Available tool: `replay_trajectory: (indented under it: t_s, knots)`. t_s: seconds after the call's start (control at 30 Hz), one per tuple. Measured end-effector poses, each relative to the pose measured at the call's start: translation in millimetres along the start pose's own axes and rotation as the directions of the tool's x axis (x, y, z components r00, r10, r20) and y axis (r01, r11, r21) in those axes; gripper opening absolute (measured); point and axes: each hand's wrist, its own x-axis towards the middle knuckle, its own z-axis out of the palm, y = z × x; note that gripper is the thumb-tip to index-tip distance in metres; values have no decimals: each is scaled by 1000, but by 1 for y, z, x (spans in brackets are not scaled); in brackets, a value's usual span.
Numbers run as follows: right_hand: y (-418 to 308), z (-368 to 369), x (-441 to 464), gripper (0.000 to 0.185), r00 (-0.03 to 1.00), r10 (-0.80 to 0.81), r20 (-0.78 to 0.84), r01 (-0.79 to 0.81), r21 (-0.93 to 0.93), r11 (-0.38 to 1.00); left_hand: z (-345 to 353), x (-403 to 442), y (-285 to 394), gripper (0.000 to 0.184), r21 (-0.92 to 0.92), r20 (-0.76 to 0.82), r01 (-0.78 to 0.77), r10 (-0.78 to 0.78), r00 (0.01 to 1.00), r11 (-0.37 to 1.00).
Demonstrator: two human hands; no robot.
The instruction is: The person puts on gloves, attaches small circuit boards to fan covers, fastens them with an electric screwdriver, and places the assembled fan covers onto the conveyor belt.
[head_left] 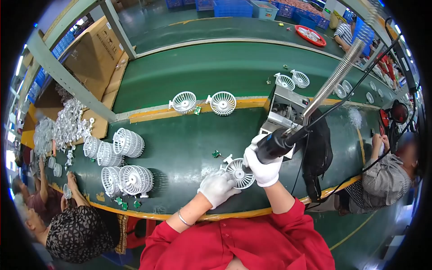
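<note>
My left hand [217, 188], in a white glove, is closed on the lower left rim of a white plastic fan cage [241, 174] lying on the green bench. Wrapped round the black body of an electric screwdriver [272, 146] is my gloved right hand [264, 170]. The screwdriver hangs from a coiled spring [335, 76] and tilts down over the cage; its tip is hidden by my hand. A small green circuit board [216, 154] lies just above the cage. Behind the screwdriver stands a metal box-shaped machine [288, 108].
Stacked fan cages [135, 180] stand to the left, with more green boards [124, 205] before them. Two cages [222, 103] sit along the bench's far edge, beside a green conveyor belt [193, 67]. A black bag [317, 157] lies right. Co-workers sit on both sides.
</note>
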Motion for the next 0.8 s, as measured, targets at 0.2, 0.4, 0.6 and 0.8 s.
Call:
replay_trajectory:
  t_s: [0.2, 0.4, 0.6, 0.8]
  knots:
    - [-1, -11, 2, 39, 972, 5, 233, -28, 97, 995, 1, 1, -3, 23, -1, -25, -38, 38, 999, 999]
    - [-40, -12, 12, 34, 943, -329, 46, 332, -73, 941, 4, -1, 0, 23, 15, -60, -26, 27, 998, 1000]
    - [-57, -42, 49, 38, 846, -490, -209, 374, -422, 826, 6, 6, 1, 23, 43, -129, -81, 86, 988, 996]
    - [-53, -31, 25, 38, 956, -223, -190, 196, -148, 969, 5, 7, 4, 21, 5, -128, -42, 42, 991, 999]
